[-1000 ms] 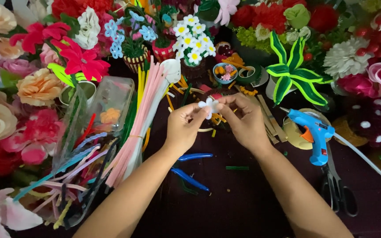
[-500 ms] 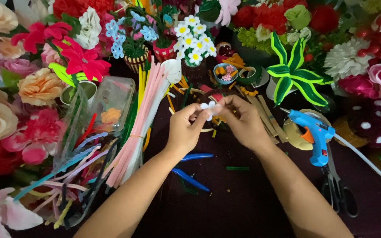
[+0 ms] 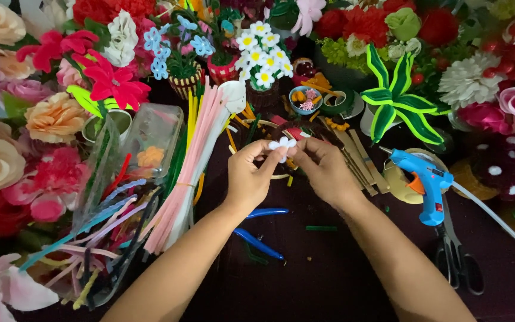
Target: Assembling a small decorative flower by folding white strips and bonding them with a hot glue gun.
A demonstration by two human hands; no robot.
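A: Landmark: blue glue gun [image 3: 425,183], lying on the dark table [image 3: 329,280]. Nearest the camera?

B: Two bare forearms coming up from the bottom edge. Black-handled scissors [image 3: 457,259] lie just below the glue gun. Well left of it, under the left wrist, blue-handled pliers [image 3: 260,229] and a short green stick [image 3: 321,228].

A: Hands?

B: Left hand [image 3: 251,176] and right hand [image 3: 324,170] meet left of the glue gun, at about its height. Both are closed in a pinch on one small white pipe-cleaner flower [image 3: 282,145], fingertips on either side, petals showing above them. Flower held off the table.

A: Further left?

B: A bundle of pink pipe cleaners [image 3: 189,173] runs diagonally, far left of the gun. Beside it a clear plastic box [image 3: 153,140] and loose mixed-colour stems.

A: Behind the hands?

B: A small bowl [image 3: 305,100] of bits, up and left of the gun. A green-and-yellow leafy plant [image 3: 397,101] directly above the gun. A pot of white daisies [image 3: 260,50] further back left.

A: Farthest?

B: Artificial flowers in red, peach, pink and white, banked along the back and left edges.
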